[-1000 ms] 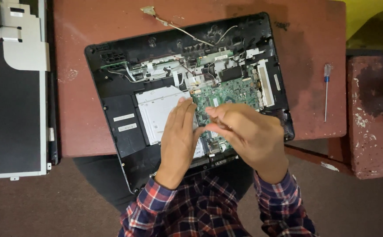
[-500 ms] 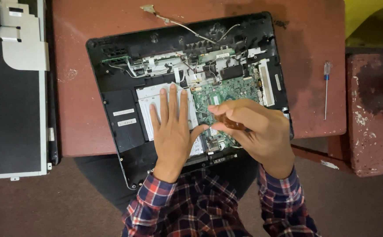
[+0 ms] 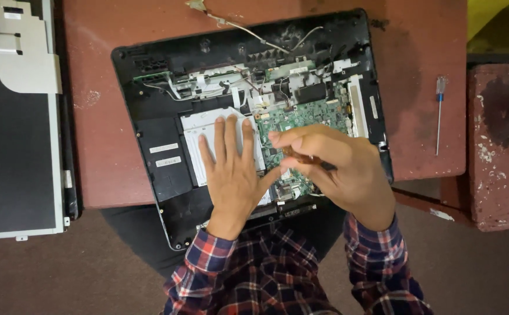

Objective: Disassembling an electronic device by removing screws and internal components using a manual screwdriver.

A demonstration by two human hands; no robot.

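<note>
Nearest to us, our plaid sleeves (image 3: 254, 274) are reaching up from the near edge toward the opened laptop base (image 3: 167, 175), which is lying on the reddish-brown table (image 3: 97, 116) with its near corner hanging over the table's edge. We are pressing our left hand (image 3: 234, 175) flat, fingers spread wide and holding nothing, on the pale metal plate (image 3: 193, 137) in the middle of the base. Just to the right, our right hand (image 3: 339, 169) is curling closed around a brown-handled tool (image 3: 301, 157) (most likely a small screwdriver, though our fingers are hiding most of it), pinching it between thumb and fingertips above the green circuit board (image 3: 310, 114); we cannot tell whether its tip is touching the board. Farther on, loose wires (image 3: 178, 93) and connectors are running across the far half of the base, and a thin cable (image 3: 237, 26) is trailing off its far edge onto the table. Well to the right, a slim screwdriver with a blue handle (image 3: 439, 111) is lying by itself near the table's right edge. At the far left, a detached screen panel (image 3: 9, 169) with a grey metal bracket (image 3: 24, 58) is resting beside the table.
</note>
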